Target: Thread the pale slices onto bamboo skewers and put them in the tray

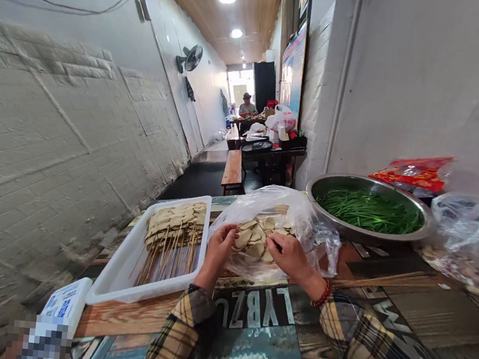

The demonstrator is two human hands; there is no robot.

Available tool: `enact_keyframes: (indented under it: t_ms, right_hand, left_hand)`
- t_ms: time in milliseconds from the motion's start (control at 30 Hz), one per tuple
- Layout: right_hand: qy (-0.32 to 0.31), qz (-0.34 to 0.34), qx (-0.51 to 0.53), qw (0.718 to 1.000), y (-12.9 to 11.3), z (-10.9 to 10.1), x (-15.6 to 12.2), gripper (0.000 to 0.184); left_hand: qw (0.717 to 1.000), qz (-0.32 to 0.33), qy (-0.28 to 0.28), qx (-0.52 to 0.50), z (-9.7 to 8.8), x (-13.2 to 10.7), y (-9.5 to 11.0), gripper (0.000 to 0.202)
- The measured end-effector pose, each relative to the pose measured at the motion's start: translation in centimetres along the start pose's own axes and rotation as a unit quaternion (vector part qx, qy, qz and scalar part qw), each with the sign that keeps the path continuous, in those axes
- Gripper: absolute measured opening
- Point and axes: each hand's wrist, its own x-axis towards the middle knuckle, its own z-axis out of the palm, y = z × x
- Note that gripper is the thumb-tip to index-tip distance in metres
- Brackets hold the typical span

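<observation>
A clear plastic bag lies open on the table, full of pale round slices. My left hand is at the bag's left edge, fingers pinched on one slice. My right hand rests at the bag's mouth with fingers curled on the slices; a thin stick may be between them, but I cannot make it out. A red bead bracelet circles my right wrist. Left of the bag, a white tray holds several skewers threaded with the same slices.
A steel bowl of green stalks stands at the back right, with a red packet and other plastic bags beside it. Bare bamboo sticks lie right of my hands. A white box sits front left. A person sits far down the room.
</observation>
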Motion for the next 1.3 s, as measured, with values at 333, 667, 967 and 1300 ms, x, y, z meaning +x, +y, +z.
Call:
enact_keyframes:
  t_ms: [333, 667, 967, 1300]
  right_hand:
    - [-0.057, 0.239, 0.231, 0.942, 2.9, 2.3, -1.5, 0.032]
    - [-0.018, 0.323, 0.357, 0.876, 2.8, 2.5, -1.6, 0.034]
    - [-0.016, 0.304, 0.292, 0.907, 2.8, 2.3, -2.1, 0.035]
    - [-0.006, 0.268, 0.228, 0.936, 3.1, 2.1, -1.8, 0.029]
  left_hand:
    - [0.986, 0.040, 0.030, 0.162, 0.5, 0.0, -2.8, 0.020]
    - [0.839, 0.211, -0.088, 0.495, 2.9, -3.3, -1.2, 0.009]
    - [0.791, 0.232, -0.084, 0.560, 3.4, -3.8, -1.1, 0.019]
    - [0.838, 0.223, -0.075, 0.491, 3.6, -3.6, -0.7, 0.019]
